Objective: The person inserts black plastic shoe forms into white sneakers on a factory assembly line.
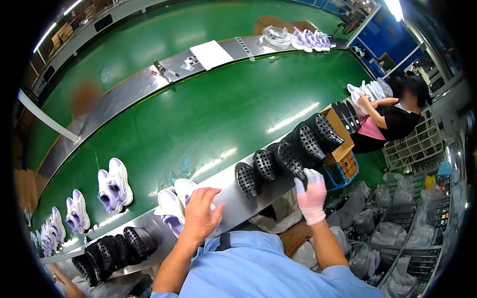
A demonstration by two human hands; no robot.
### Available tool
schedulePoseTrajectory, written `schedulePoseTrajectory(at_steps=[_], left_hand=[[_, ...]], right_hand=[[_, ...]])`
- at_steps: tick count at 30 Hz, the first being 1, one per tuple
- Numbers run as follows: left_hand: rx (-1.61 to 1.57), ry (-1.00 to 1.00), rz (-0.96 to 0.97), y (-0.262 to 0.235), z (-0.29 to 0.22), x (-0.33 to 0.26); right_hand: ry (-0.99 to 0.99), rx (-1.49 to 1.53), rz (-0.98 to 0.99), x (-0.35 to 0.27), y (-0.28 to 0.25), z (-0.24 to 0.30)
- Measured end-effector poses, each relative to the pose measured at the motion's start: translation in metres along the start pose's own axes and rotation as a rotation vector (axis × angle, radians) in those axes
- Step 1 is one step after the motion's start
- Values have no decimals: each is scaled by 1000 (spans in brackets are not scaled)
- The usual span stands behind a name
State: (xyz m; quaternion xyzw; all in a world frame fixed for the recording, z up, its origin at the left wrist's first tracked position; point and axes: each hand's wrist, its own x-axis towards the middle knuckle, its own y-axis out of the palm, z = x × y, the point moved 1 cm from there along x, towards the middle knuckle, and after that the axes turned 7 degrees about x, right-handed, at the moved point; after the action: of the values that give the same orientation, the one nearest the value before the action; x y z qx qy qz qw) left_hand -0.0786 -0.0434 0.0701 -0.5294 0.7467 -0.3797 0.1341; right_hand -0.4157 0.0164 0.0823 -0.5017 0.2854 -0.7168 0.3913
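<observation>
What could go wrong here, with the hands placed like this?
The left hand only rests on top of the white-and-purple shoes at the metal ledge's near edge, so they might slide off. The gloved right hand reaches toward the row of black perforated shoe lasts; a bump could topple them.

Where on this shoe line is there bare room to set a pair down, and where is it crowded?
The green belt lies bare between the lilac pair on the left and the far metal rail. The near metal ledge is crowded: black perforated soles stand in a row by the gloved right hand, and the left hand rests on a pale shoe.
</observation>
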Motion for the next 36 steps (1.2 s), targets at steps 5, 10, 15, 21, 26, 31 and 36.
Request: schedulePoseTrajectory(at_steps=[5,10,15,21,26,31,36], left_hand=[[195,420,233,-20,-70,40],[80,215,872,-2,-16,8],[76,114,924,-3,13,-18],[235,-234,150,4,82,-11],[147,-256,348,54,131,-8],[104,-196,261,76,125,9],[-75,-408,-21,63,110,-33]], right_hand=[[-348,391,552,9,-52,78],[-452,314,1007,1,-9,119],[-370,135,1239,-15,21,150],[18,161,1328,-32,85,151],[-11,-73,1317,-17,131,161],[1,-57,1072,-48,179,177],[22,46,882,-63,163,142]])
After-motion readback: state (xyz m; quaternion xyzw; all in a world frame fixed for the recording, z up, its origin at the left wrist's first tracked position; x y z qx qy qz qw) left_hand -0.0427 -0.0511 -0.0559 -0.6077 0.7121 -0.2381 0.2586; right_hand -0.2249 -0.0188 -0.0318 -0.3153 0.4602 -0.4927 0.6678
